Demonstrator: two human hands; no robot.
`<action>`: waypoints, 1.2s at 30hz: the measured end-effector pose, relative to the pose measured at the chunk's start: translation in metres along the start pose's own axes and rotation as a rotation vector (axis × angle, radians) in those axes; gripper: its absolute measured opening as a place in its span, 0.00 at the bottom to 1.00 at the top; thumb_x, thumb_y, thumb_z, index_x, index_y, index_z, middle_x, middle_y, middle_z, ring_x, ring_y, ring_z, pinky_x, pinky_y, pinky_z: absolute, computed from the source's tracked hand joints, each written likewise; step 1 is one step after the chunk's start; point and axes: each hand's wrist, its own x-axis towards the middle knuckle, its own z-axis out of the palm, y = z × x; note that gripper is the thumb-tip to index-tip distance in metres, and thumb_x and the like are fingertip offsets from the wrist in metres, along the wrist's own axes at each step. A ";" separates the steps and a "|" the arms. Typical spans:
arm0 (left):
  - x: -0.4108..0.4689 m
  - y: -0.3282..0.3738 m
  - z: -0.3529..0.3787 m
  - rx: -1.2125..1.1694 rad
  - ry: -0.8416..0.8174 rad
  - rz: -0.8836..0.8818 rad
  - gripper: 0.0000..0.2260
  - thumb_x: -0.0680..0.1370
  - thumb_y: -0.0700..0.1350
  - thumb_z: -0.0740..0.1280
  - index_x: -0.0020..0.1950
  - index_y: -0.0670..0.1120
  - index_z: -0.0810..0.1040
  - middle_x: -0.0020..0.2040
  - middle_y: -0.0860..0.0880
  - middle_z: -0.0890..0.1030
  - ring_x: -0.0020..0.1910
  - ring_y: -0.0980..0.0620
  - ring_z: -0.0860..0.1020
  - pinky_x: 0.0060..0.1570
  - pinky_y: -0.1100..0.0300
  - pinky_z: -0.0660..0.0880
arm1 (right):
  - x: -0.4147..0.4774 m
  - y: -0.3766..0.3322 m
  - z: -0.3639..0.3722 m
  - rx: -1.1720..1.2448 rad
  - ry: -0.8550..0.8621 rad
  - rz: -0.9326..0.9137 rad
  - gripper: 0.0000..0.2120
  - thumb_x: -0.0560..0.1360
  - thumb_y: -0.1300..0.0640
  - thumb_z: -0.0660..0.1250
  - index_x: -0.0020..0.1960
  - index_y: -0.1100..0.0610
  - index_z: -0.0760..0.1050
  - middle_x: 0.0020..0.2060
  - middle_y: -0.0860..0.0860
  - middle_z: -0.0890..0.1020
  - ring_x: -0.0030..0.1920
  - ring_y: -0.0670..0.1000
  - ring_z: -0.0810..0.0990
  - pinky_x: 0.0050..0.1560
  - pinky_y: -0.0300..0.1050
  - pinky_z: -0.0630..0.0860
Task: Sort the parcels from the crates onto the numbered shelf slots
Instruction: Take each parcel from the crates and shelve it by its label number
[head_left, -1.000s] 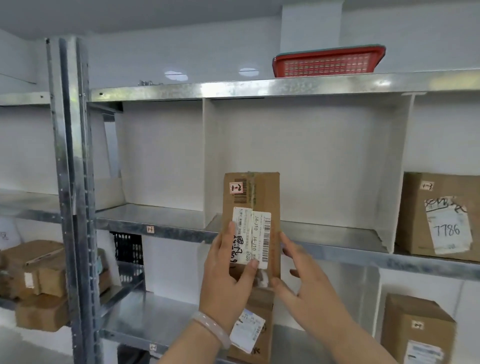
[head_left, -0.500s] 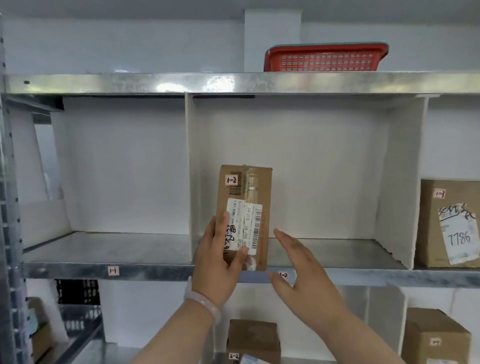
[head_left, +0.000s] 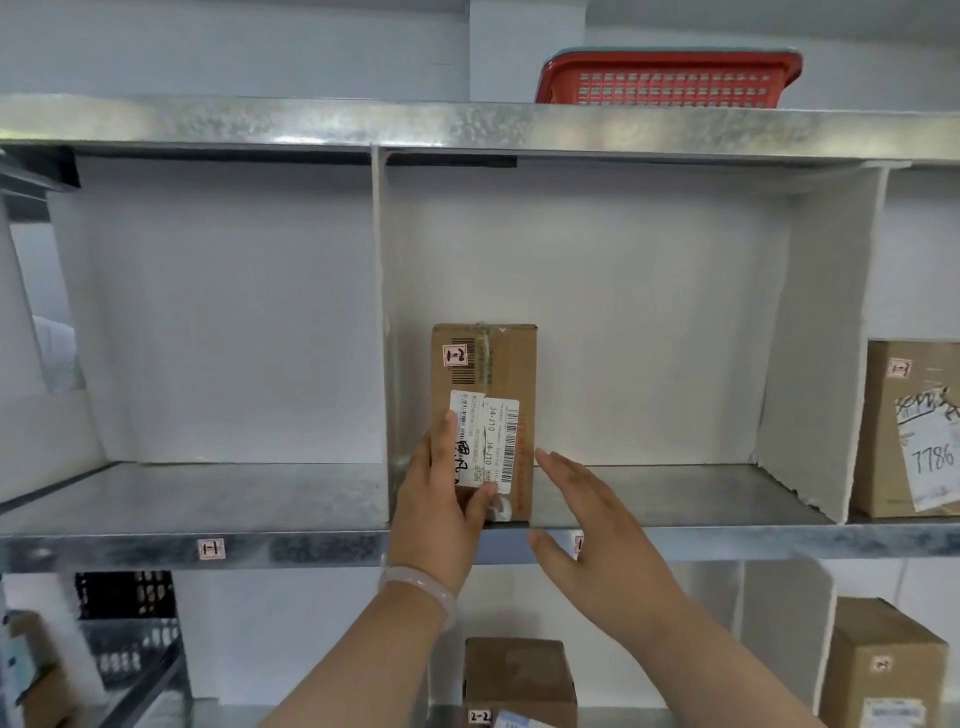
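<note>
A tall brown cardboard parcel (head_left: 498, 374) with a white barcode label and a small "1-2" tag stands upright at the front left of the middle slot of the metal shelf (head_left: 675, 493). My left hand (head_left: 441, 504) grips its lower left side, with the thumb across the label. My right hand (head_left: 587, 525) hovers with straight fingers just right of the parcel, apart from it, and covers the slot tag on the shelf lip.
The slot tagged "1-1" (head_left: 210, 549) lies to the left. A parcel marked 7786 (head_left: 919, 431) fills the right slot. A red basket (head_left: 670, 78) sits on top. More boxes (head_left: 519, 680) (head_left: 883, 660) stand on the shelf below.
The parcel has gone from in front of the shelf edge into the middle slot and now stands on the shelf. My right hand has come off it and stays beside it.
</note>
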 end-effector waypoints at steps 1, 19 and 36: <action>0.000 0.001 0.000 0.003 0.002 -0.008 0.41 0.77 0.46 0.71 0.80 0.59 0.47 0.73 0.50 0.65 0.67 0.55 0.65 0.64 0.62 0.63 | 0.000 0.001 0.000 -0.008 0.002 -0.003 0.33 0.76 0.46 0.65 0.70 0.26 0.49 0.70 0.28 0.55 0.72 0.33 0.54 0.67 0.29 0.55; -0.136 0.041 -0.114 0.621 0.116 0.042 0.28 0.76 0.59 0.65 0.74 0.49 0.69 0.72 0.43 0.72 0.68 0.40 0.73 0.64 0.44 0.73 | -0.072 -0.040 0.027 0.038 -0.231 -0.264 0.36 0.74 0.36 0.60 0.75 0.32 0.43 0.76 0.34 0.50 0.75 0.40 0.49 0.73 0.40 0.47; -0.469 0.230 -0.345 1.263 0.099 -0.737 0.28 0.76 0.62 0.66 0.73 0.52 0.72 0.72 0.47 0.72 0.70 0.44 0.70 0.66 0.46 0.70 | -0.321 -0.246 0.044 0.556 -0.761 -0.873 0.36 0.76 0.35 0.60 0.77 0.37 0.44 0.77 0.39 0.50 0.76 0.42 0.47 0.72 0.40 0.51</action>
